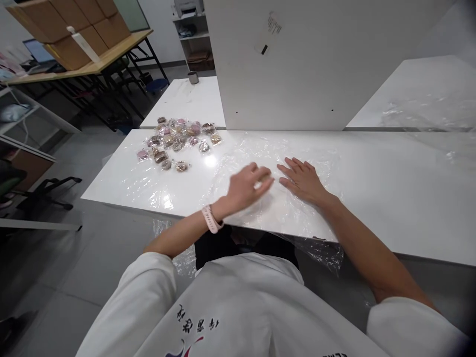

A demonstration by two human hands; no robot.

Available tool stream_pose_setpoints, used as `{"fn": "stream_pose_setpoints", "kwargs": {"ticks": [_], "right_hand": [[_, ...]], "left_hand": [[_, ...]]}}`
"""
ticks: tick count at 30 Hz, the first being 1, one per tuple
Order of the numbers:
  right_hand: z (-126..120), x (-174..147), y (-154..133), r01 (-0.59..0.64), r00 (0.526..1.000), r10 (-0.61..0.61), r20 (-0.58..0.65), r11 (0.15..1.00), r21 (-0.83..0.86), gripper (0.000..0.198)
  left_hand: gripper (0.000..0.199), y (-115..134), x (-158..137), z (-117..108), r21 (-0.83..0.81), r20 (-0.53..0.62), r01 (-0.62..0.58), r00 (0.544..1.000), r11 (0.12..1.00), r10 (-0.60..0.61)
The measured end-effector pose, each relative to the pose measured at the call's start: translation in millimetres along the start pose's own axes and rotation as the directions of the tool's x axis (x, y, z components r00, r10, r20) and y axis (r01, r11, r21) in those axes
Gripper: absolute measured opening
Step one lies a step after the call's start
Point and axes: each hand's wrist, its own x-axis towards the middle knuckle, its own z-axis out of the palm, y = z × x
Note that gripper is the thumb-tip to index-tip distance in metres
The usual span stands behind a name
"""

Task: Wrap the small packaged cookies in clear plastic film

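A thin, clear plastic sheet (256, 148) lies wrinkled over the white table (390, 198) in front of me. My right hand (303, 181) rests on it palm down, fingers stretched and spread. Just to its left, my left hand (247, 187) is over the same sheet, its fingers loosely bent and the thumb apart from them. Nothing shows in its grasp, and whether it touches the plastic is unclear. A pale pink band circles that wrist. Several small wrapped sweets or biscuits (178, 141), brown, pink and cream, are heaped to the left.
A white upright panel (290, 74) stands along the table's far side. More clear film (424, 114) lies at the far right, and some hangs below the front edge. A grey cup (193, 77) stands behind the sweets. Cardboard boxes (74, 29) sit on a wooden table at left.
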Motion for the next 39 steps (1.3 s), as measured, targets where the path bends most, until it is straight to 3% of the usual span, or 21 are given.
{"fn": "stream_pose_setpoints", "kwargs": {"ticks": [3, 6, 9, 12, 15, 18, 21, 22, 24, 26, 27, 28, 29, 31, 33, 34, 36, 38, 39], "right_hand": [[4.5, 1.3, 0.3, 0.01, 1.0, -0.01, -0.021, 1.0, 0.001, 0.06], [5.5, 5.8, 2.2, 0.018, 0.999, -0.017, -0.034, 0.999, 0.026, 0.058], [-11.0, 3.6, 3.2, -0.017, 1.0, 0.015, 0.026, 0.995, 0.096, 0.061], [-45.8, -24.7, -8.0, 0.01, 0.996, -0.023, 0.08, 0.987, 0.16, 0.067], [-72.6, -80.4, -37.8, 0.197, 0.978, -0.205, 0.048, 0.97, 0.143, 0.073], [-65.4, -137.3, -74.1, 0.281, 0.959, -0.282, -0.001, 0.955, 0.098, 0.077], [-33.3, -175.1, -96.0, 0.143, 0.981, -0.144, -0.134, 0.99, -0.019, 0.073], [-22.7, -183.5, -98.4, 0.065, 0.98, -0.073, -0.186, 0.997, -0.05, 0.073], [-7.3, -196.5, -97.2, -0.091, 0.957, 0.066, -0.281, 0.993, -0.076, 0.073], [-0.6, -206.3, -91.5, -0.213, 0.914, 0.175, -0.366, 0.975, -0.068, 0.072], [0.1, -210.3, -88.3, -0.258, 0.892, 0.213, -0.4, 0.964, -0.061, 0.07], [-0.1, -213.7, -85.2, -0.29, 0.87, 0.24, -0.431, 0.956, -0.054, 0.068], [-1.0, -216.5, -82.5, -0.311, 0.85, 0.257, -0.46, 0.949, -0.045, 0.064], [-3.2, -220.0, -78.6, -0.338, 0.811, 0.282, -0.512, 0.941, -0.018, 0.054], [-5.6, -220.6, -76.8, -0.361, 0.771, 0.312, -0.555, 0.932, 0.024, 0.042], [-7.2, -219.9, -76.5, -0.372, 0.749, 0.332, -0.574, 0.927, 0.05, 0.036], [-11.8, -216.1, -77.3, -0.403, 0.697, 0.402, -0.594, 0.905, 0.139, 0.028], [-19.8, -208.3, -79.6, -0.422, 0.62, 0.508, -0.598, 0.859, 0.291, 0.025], [-25.2, -202.3, -81.5, -0.41, 0.576, 0.558, -0.597, 0.829, 0.379, 0.025]], "left_hand": [[0.04, 22.4, -15.4, 44.1, 0.107, 0.24, -0.197, 0.956, 0.975, 0.166], [0.064, 25.8, -27.2, 55.9, 0.167, 0.341, -0.244, 0.923, 0.955, 0.176], [0.086, 29.9, -44.5, 30.3, 0.166, 0.349, -0.238, 0.922, 0.957, 0.169], [0.104, 32.7, -83.1, -11.8, 0.181, 0.36, -0.246, 0.918, 0.952, 0.169], [0.098, 21.1, -139.3, -44.4, 0.362, 0.263, -0.068, 0.964, 0.93, -0.032], [0.071, -2.9, -188.5, -59.6, 0.453, 0.01, 0.227, 0.966, 0.862, -0.259], [0.035, -21.5, -206.6, -64.3, 0.291, -0.255, 0.454, 0.885, 0.842, -0.389], [0.025, -23.9, -203.9, -65.0, 0.172, -0.331, 0.516, 0.833, 0.839, -0.444], [0.016, -22.4, -186.7, -65.4, -0.171, -0.434, 0.586, 0.677, 0.792, -0.595], [0.018, -13.5, -157.9, -63.7, -0.537, -0.417, 0.507, 0.536, 0.675, -0.734], [0.02, -6.8, -141.4, -61.5, -0.673, -0.38, 0.415, 0.516, 0.612, -0.768], [0.022, 1.2, -124.6, -57.9, -0.765, -0.338, 0.317, 0.543, 0.56, -0.769], [0.022, 10.0, -108.4, -53.1, -0.821, -0.302, 0.23, 0.602, 0.523, -0.739], [0.021, 28.8, -80.5, -39.4, -0.87, -0.223, 0.122, 0.767, 0.477, -0.602], [0.02, 45.2, -61.2, -21.9, -0.865, -0.08, 0.126, 0.92, 0.486, -0.383], [0.024, 51.1, -55.1, -12.4, -0.834, 0.011, 0.15, 0.967, 0.531, -0.255], [0.03, 56.8, -49.5, 6.3, -0.692, 0.197, 0.147, 0.98, 0.707, -0.011], [0.029, 54.9, -50.8, 22.7, -0.471, 0.348, 0.015, 0.922, 0.882, 0.17], [0.029, 52.1, -53.1, 29.3, -0.358, 0.403, -0.079, 0.885, 0.93, 0.231]]}}
